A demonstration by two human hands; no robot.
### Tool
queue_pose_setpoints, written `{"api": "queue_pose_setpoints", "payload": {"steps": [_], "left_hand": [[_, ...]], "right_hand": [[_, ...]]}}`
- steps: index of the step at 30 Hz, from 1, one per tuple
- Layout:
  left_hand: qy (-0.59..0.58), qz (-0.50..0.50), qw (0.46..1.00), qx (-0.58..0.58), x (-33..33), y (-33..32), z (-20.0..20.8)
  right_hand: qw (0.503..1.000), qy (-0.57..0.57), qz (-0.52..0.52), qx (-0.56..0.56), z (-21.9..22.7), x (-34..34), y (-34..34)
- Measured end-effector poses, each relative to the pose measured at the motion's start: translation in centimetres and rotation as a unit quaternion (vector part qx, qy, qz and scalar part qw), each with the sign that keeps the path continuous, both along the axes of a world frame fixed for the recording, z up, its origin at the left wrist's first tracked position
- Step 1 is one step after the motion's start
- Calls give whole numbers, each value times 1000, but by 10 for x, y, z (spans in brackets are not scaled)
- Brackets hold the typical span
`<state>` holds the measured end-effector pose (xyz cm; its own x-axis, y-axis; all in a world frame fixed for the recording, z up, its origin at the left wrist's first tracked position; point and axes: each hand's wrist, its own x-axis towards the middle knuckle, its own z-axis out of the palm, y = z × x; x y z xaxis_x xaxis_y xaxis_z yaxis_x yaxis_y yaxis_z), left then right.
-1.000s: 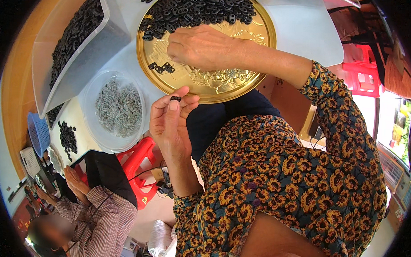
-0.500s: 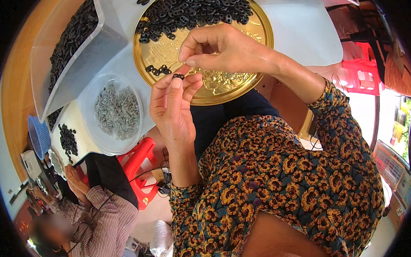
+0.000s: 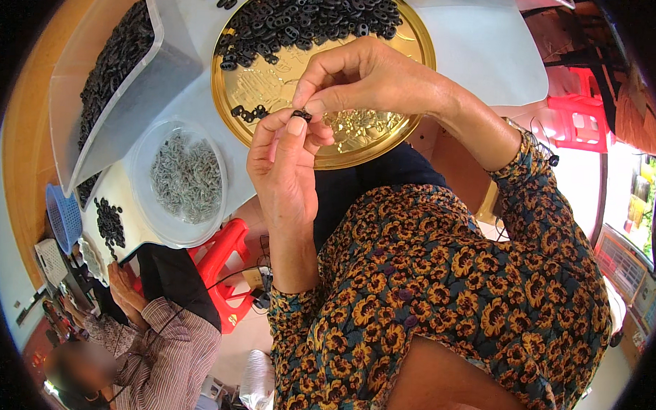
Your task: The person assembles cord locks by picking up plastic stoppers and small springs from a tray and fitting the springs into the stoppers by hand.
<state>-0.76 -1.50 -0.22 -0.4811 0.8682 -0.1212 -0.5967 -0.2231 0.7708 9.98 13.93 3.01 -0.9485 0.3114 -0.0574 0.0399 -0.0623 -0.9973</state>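
Note:
Between the thumb and fingers of my left hand (image 3: 284,164) is a small black oval plastic piece with holes (image 3: 301,115), held over the near left part of a round gold tray (image 3: 217,103). My right hand (image 3: 361,80) meets it from above, thumb and forefinger pinched at the piece's edge. Whatever lies in that pinch is too small or hidden to make out. A large heap of similar black pieces (image 3: 313,16) covers the far half of the tray. A few joined-looking black pieces (image 3: 249,113) lie by its left rim.
Left of the tray stands a clear round tub (image 3: 224,180) of small grey metal parts (image 3: 188,175). Beyond it is a tilted clear bin (image 3: 160,47) full of black pieces. A co-worker (image 3: 171,344) sits at lower left, near a red stool (image 3: 228,274) and loose black pieces (image 3: 109,223).
My left hand has risen slightly and moved right with the black piece. My right fingertips have come down from above it and now touch it.

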Motion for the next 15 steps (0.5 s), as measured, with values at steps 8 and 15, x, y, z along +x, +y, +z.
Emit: {"api": "queue_pose_setpoints", "payload": {"steps": [8, 15], "left_hand": [[-41, -40, 997, 52, -2, 1, 8], [5, -20, 1000, 14, -1, -3, 12]], "right_hand": [[997, 11, -3, -71, -2, 2, 1], [990, 24, -28, 140, 0, 2, 3]]}}
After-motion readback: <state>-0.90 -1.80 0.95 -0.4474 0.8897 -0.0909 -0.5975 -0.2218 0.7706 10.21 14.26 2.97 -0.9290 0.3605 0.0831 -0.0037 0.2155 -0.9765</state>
